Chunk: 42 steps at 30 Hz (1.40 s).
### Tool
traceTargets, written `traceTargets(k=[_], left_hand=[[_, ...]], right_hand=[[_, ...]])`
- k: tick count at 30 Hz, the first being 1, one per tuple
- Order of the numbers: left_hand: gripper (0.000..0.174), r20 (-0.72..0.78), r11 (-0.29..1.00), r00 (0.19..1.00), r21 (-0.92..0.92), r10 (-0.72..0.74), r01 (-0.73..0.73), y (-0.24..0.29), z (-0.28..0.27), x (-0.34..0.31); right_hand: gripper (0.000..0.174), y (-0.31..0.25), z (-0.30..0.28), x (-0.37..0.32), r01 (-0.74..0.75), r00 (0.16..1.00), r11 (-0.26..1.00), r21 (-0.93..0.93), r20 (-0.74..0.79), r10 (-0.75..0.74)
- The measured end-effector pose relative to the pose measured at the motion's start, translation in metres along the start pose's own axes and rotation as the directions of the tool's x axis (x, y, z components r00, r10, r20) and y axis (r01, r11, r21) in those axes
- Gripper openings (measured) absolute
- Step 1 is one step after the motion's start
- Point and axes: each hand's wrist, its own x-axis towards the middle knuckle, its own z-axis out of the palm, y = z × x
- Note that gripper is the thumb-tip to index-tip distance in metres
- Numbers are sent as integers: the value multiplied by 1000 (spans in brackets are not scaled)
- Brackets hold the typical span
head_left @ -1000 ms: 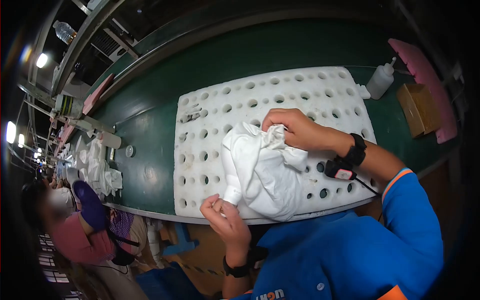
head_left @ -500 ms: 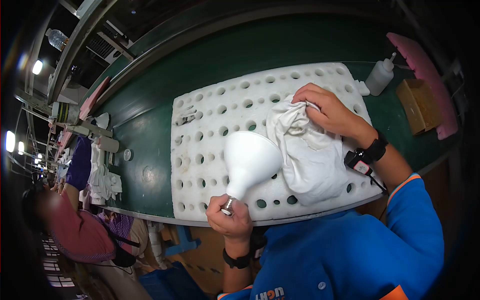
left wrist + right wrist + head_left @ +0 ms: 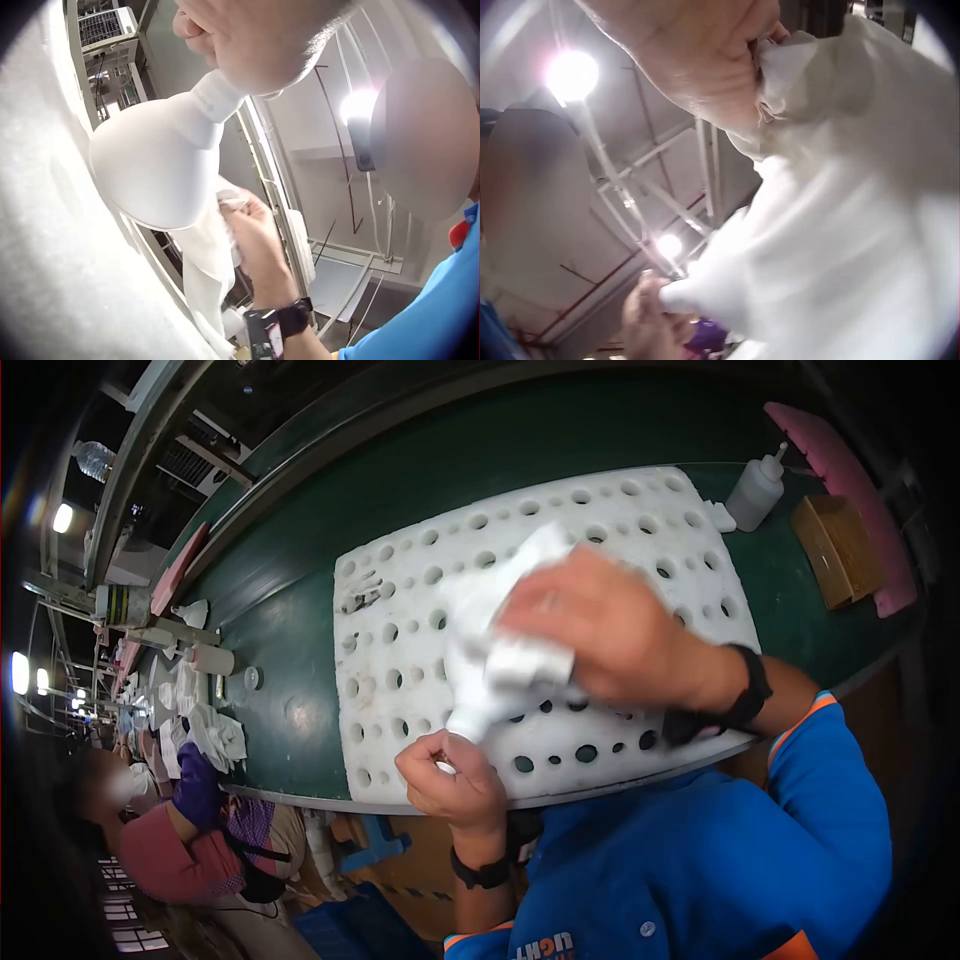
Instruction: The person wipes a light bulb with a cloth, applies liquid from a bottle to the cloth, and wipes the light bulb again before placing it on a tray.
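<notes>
In the head view the left hand [image 3: 455, 778] grips the narrow base end of a white reflector-shaped bulb [image 3: 470, 720]. The wide bulb body [image 3: 161, 157] shows plainly in the left wrist view, below the left hand [image 3: 259, 41]. Motion blurs the right hand [image 3: 610, 630], which holds a white cloth [image 3: 535, 550] over the bulb's wide end. In the right wrist view the right hand [image 3: 697, 60] pinches the bunched cloth [image 3: 817, 202], its folds hanging down, and the left hand [image 3: 649, 319] is farther off.
A white foam board [image 3: 722, 645] with rows of holes lies on the green bench [image 3: 285, 720]. At the right are a squeeze bottle [image 3: 755, 493], a cardboard box [image 3: 835, 550] and a pink foam strip [image 3: 800, 440]. Another person [image 3: 185, 850] is at the left.
The right hand moved right with the cloth, baring the bulb, then came back left over it. The left hand kept its grip on the bulb's base.
</notes>
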Motion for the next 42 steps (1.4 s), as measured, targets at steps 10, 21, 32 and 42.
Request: traceTargets(k=[10, 21, 32, 42], left_hand=[[14, -27, 1000, 999, -24, -18, 18, -10, -2, 0], [11, -3, 998, 998, 11, 57, -57, -2, 4, 2], [11, 19, 993, 993, 32, 117, -117, -3, 1, -3], [11, 35, 988, 989, 46, 146, -148, -2, 1, -5]], right_hand=[[22, 54, -21, -50, -269, 818, 946, -181, 475, 323], [48, 10, 1, -9, -603, 759, 766, 223, 457, 464], [54, 22, 21, -10, -818, 570, 447, 361, 609, 552], [51, 23, 18, -11, -846, 532, 383, 371, 631, 564]])
